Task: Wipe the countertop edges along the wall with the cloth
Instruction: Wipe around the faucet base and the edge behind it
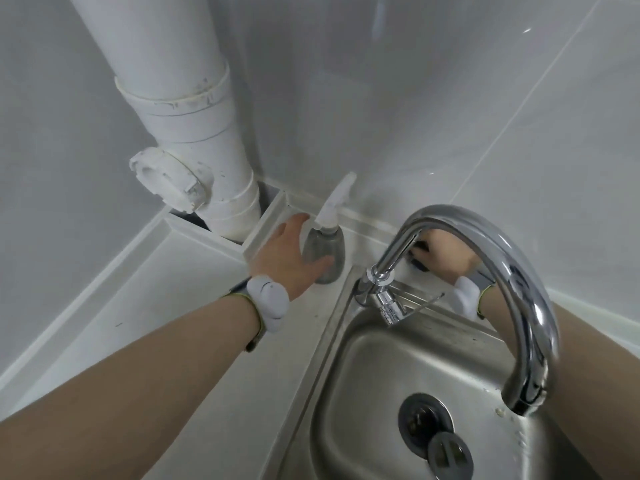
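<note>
My left hand (282, 256) wraps around a grey spray bottle (325, 252) with a white trigger head, standing on the white countertop (166, 292) near the back wall. Behind the curved chrome faucet (485, 258), my right hand (441, 252) presses a dark cloth (417, 259) onto the countertop strip beside the wall edge (367, 225). The cloth is mostly hidden by the hand and the faucet neck.
A stainless sink (398, 372) with a drain and a loose stopper (450, 453) fills the lower right. A thick white drain pipe (194, 133) drops through a corner opening at the back left. Grey tiled walls enclose the corner.
</note>
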